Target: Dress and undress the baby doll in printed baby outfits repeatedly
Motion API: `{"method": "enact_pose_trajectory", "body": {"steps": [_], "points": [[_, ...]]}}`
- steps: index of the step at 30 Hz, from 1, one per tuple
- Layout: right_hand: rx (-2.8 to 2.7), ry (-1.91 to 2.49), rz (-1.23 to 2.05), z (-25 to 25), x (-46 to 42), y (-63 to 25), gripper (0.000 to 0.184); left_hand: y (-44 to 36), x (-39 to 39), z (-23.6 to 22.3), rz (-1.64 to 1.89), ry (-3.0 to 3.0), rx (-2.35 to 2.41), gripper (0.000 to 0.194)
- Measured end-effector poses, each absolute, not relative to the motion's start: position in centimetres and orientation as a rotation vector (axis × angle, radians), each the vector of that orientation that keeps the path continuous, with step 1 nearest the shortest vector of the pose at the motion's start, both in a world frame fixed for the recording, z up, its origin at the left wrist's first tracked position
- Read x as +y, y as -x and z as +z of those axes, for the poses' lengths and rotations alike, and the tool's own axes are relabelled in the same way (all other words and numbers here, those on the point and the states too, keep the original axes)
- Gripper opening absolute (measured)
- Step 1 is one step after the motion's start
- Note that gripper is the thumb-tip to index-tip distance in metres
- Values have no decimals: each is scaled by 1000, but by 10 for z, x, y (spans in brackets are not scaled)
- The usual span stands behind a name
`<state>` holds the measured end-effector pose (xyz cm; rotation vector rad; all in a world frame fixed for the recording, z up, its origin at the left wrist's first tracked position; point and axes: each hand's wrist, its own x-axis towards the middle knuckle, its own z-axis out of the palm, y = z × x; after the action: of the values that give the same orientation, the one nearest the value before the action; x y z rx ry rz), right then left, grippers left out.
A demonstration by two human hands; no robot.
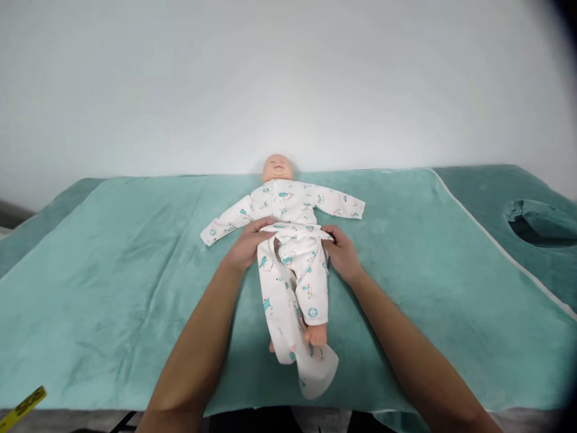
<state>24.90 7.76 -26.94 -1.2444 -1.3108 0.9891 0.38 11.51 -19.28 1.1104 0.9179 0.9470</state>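
Note:
A baby doll lies on its back, head toward the wall, its arms spread in long white sleeves. Its white printed clothes carry small green and red figures. At the left side of the waist, my left hand is closed on the edge of the cloth. My right hand pinches the fabric at the other side. Between both hands the cloth is bunched in a fold. One bare foot shows below a trouser leg. A loose, flattened piece of the clothing trails past the feet.
A green plush cover lies over the bed, which stands against a white wall. At the right, the bed has a dark oval opening. A yellow strip with dark print shows at lower left.

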Motion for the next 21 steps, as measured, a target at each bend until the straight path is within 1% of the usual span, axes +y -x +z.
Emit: {"method": "enact_pose_trajectory", "body": {"steps": [3,5,6,8,10,13,15,21], "points": [[-1346,1261,899,-270,73,-249,26,9,124,-210,1007,-1022,702,31],[-1405,1214,778,-258,70,-246,23,14,127,-216,1033,-994,623,29],[-1448,1173,717,-247,70,-243,22,15,128,-217,1017,-987,595,31],[-1566,1111,639,-220,72,-233,22,15,126,-217,968,-995,546,46],[-1732,1133,644,-191,76,-217,22,13,120,-214,984,-1008,510,54],[-2010,1265,747,-159,82,-193,22,6,108,-210,1149,-986,526,44],[-2058,1299,882,-154,85,-182,23,2,100,-208,1244,-968,572,36],[-1548,1067,1404,-189,93,-190,21,-7,92,-210,1300,-1045,749,33]]}}
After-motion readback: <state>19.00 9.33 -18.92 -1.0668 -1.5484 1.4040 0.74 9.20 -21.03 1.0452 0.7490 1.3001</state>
